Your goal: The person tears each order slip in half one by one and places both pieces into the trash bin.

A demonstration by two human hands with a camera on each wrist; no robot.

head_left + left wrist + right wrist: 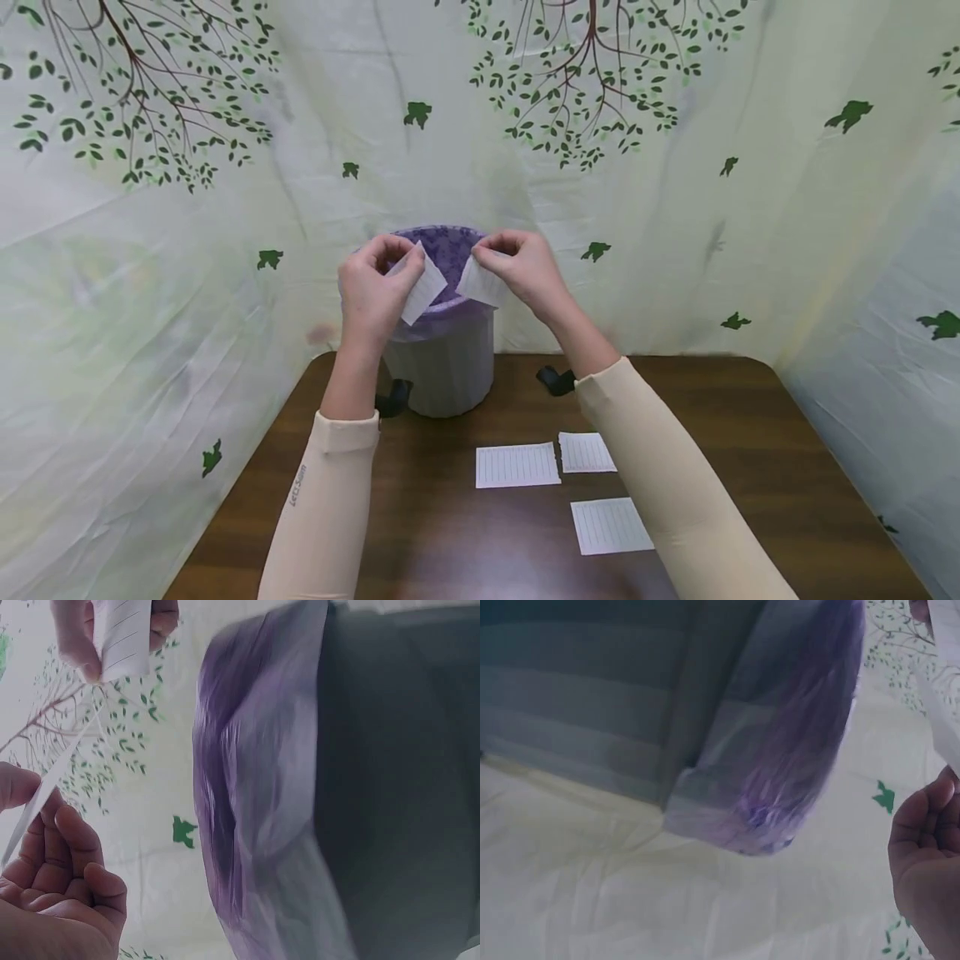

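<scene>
Above the bin [442, 367], your left fingers [386, 244] pinched one paper [427, 288]. Your right fingers [492, 261] pinched a second paper [480, 285].

Pale cloth [660, 275] hangs behind a brown table [712, 433] with rounded far corners, and to both sides of it. Leafy branches [592, 37] — thin brown stems, small green leaves — reach down from the top; larger leaf shapes [850, 115] dot the cloth.
</scene>
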